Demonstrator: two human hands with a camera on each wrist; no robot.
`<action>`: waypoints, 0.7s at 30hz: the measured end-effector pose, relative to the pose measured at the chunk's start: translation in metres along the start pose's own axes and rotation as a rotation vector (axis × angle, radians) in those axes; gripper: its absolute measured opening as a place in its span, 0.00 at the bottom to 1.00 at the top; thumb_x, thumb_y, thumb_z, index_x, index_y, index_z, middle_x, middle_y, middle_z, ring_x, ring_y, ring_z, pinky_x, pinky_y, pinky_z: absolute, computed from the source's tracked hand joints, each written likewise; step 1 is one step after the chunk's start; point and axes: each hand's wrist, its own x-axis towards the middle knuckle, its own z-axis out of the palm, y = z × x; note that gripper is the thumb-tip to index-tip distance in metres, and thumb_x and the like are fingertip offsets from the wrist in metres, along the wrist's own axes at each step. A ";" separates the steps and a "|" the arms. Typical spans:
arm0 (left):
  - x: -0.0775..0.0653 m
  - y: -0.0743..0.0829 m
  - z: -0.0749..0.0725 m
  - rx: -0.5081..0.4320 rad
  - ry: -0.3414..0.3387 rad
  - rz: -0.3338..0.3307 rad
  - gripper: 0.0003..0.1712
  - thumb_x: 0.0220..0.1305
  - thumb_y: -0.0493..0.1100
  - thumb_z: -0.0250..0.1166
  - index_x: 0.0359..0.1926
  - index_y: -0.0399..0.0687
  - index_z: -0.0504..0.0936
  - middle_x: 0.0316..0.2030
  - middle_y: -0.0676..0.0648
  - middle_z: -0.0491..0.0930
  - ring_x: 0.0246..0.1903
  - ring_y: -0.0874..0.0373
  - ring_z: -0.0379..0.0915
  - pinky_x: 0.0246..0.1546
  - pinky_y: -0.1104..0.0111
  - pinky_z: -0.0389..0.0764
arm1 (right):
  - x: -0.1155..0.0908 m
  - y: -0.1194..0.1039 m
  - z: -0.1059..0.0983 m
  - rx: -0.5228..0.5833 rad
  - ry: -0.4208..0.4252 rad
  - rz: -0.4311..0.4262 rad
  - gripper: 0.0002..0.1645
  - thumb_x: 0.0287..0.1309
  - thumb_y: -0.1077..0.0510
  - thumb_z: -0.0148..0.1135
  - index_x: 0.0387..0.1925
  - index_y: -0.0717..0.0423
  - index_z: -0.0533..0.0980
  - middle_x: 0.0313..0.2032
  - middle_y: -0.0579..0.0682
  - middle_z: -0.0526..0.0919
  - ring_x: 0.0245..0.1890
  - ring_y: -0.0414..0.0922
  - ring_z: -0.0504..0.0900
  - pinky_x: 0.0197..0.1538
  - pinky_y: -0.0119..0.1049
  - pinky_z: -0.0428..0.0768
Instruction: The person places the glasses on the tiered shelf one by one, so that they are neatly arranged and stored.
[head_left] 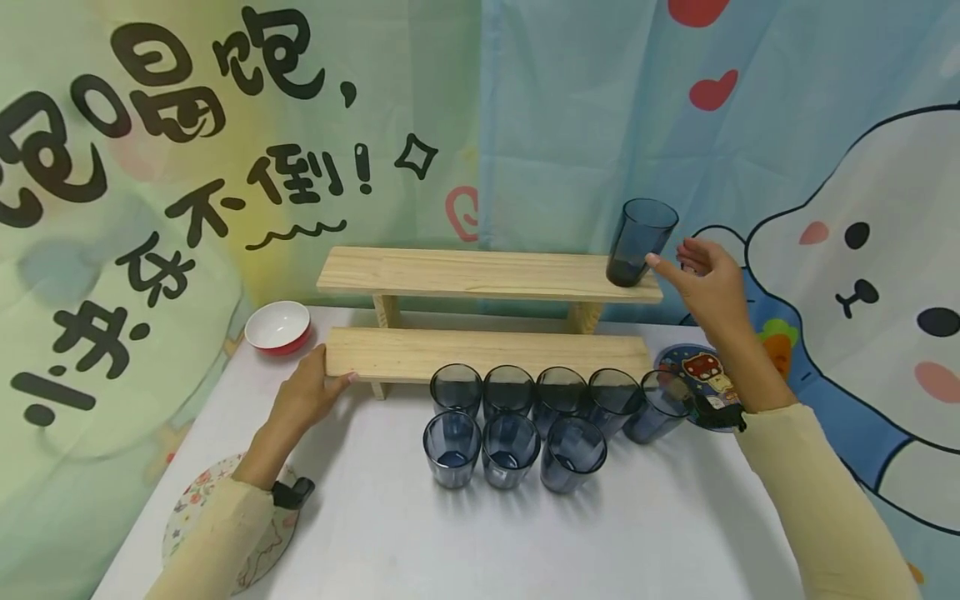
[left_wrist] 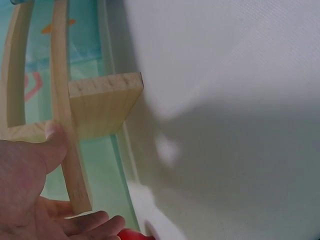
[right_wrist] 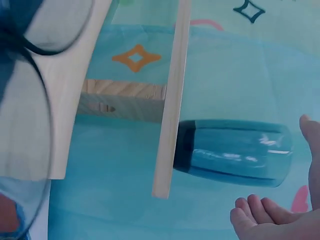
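Note:
A two-tier wooden shelf stands on the table. My left hand holds the left end of its lower board, the thumb lying against the board in the left wrist view. On the right end of the upper board a blue tinted glass stands upright. My right hand is just right of that glass, fingers spread; in the right wrist view a gap separates the hand from the glass. Several like glasses stand in two rows before the lower board.
A red and white bowl sits at the back left of the table. A floral round mat lies under the left forearm, and a dark blue patterned round item lies beside the right wrist. Printed curtains hang behind.

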 end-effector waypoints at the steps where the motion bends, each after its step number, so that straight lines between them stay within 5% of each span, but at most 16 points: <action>1: 0.000 0.000 0.000 0.000 -0.001 0.000 0.49 0.77 0.55 0.64 0.78 0.23 0.52 0.72 0.22 0.63 0.72 0.26 0.61 0.66 0.29 0.64 | -0.006 -0.001 -0.002 -0.009 -0.005 0.005 0.57 0.66 0.31 0.66 0.82 0.56 0.56 0.78 0.60 0.64 0.77 0.57 0.65 0.78 0.52 0.63; 7: 0.001 0.001 0.000 -0.006 -0.010 -0.007 0.49 0.77 0.54 0.63 0.78 0.23 0.52 0.72 0.22 0.63 0.72 0.26 0.61 0.67 0.29 0.63 | -0.050 -0.009 -0.009 -0.021 -0.073 0.010 0.54 0.69 0.31 0.63 0.83 0.53 0.55 0.78 0.57 0.66 0.77 0.56 0.66 0.75 0.55 0.67; 10: 0.001 0.002 0.000 -0.007 -0.014 -0.013 0.49 0.77 0.54 0.63 0.78 0.23 0.52 0.72 0.22 0.63 0.72 0.26 0.61 0.67 0.29 0.62 | -0.075 -0.010 -0.006 0.000 -0.089 -0.021 0.49 0.72 0.36 0.63 0.82 0.54 0.57 0.77 0.57 0.68 0.76 0.56 0.68 0.75 0.40 0.69; 14: 0.000 0.002 -0.001 -0.006 -0.023 -0.015 0.49 0.77 0.54 0.63 0.77 0.23 0.52 0.72 0.22 0.63 0.72 0.27 0.62 0.67 0.29 0.62 | -0.109 -0.007 0.004 0.060 -0.116 -0.041 0.43 0.75 0.43 0.63 0.80 0.58 0.60 0.74 0.61 0.71 0.74 0.58 0.69 0.59 0.19 0.76; 17: 0.000 0.003 -0.001 -0.008 -0.026 -0.009 0.48 0.77 0.54 0.64 0.77 0.23 0.53 0.72 0.22 0.64 0.72 0.26 0.62 0.66 0.28 0.62 | -0.134 -0.004 0.012 0.109 -0.147 -0.040 0.41 0.75 0.47 0.64 0.78 0.61 0.61 0.73 0.62 0.72 0.73 0.58 0.71 0.55 0.16 0.76; 21: 0.000 0.002 0.000 -0.006 -0.020 -0.002 0.48 0.77 0.54 0.64 0.77 0.24 0.53 0.71 0.22 0.64 0.71 0.26 0.62 0.65 0.27 0.62 | -0.163 0.003 0.022 0.158 -0.184 -0.023 0.40 0.74 0.50 0.66 0.77 0.62 0.63 0.72 0.60 0.72 0.72 0.48 0.73 0.61 0.16 0.72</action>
